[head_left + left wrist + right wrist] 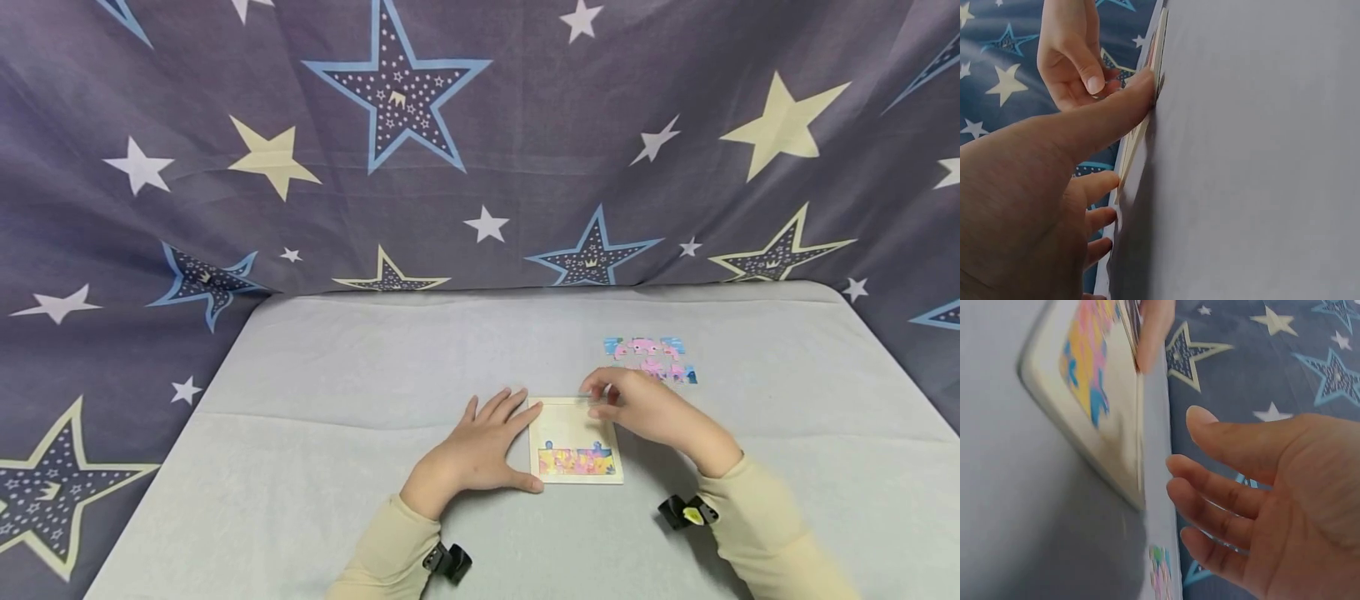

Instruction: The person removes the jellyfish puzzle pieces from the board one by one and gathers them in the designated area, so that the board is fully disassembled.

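Observation:
A pale puzzle tray lies on the grey cloth, with a row of joined jigsaw pieces along its near side. The pieces are yellow, pink and blue. My left hand spreads its fingers at the tray's left edge, where the thumb touches the rim. Over the tray's upper right corner is my right hand. In the right wrist view its thumb and loosely bent fingers stand apart, with nothing visible between them.
Behind my right hand, more jigsaw pieces with a pink figure on blue lie on the cloth, partly hidden by the hand. The grey-covered table meets a dark star-patterned curtain at its back and sides.

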A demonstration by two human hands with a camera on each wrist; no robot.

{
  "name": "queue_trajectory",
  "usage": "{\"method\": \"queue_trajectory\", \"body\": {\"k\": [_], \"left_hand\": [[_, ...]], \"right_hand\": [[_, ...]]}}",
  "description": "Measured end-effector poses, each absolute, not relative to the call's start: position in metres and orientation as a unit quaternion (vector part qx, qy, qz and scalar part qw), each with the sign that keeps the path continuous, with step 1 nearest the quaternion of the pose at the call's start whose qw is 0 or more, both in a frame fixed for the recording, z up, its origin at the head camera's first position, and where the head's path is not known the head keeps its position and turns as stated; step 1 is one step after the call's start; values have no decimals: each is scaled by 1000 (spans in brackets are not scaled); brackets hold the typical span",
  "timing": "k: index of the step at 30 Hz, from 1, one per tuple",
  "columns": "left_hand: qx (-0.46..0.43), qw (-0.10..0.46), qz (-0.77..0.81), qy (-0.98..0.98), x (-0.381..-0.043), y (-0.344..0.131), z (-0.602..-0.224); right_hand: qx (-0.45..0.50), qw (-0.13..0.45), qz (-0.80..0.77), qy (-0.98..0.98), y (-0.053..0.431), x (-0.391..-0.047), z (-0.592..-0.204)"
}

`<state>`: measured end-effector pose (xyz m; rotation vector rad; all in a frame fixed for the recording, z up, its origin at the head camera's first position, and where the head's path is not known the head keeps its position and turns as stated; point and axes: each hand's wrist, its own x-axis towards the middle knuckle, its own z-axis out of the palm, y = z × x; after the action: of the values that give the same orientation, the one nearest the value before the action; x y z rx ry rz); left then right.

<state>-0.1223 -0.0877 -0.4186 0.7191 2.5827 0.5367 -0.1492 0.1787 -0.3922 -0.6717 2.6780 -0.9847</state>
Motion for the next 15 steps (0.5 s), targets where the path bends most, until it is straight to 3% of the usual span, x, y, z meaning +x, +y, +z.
{"method": "queue_trajectory", "body": {"k": [15], "left_hand": [[275,186,192,923,-127,-91,-420]], "right_hand": [[-283,168,-307,893,145,-133,-400]]}}
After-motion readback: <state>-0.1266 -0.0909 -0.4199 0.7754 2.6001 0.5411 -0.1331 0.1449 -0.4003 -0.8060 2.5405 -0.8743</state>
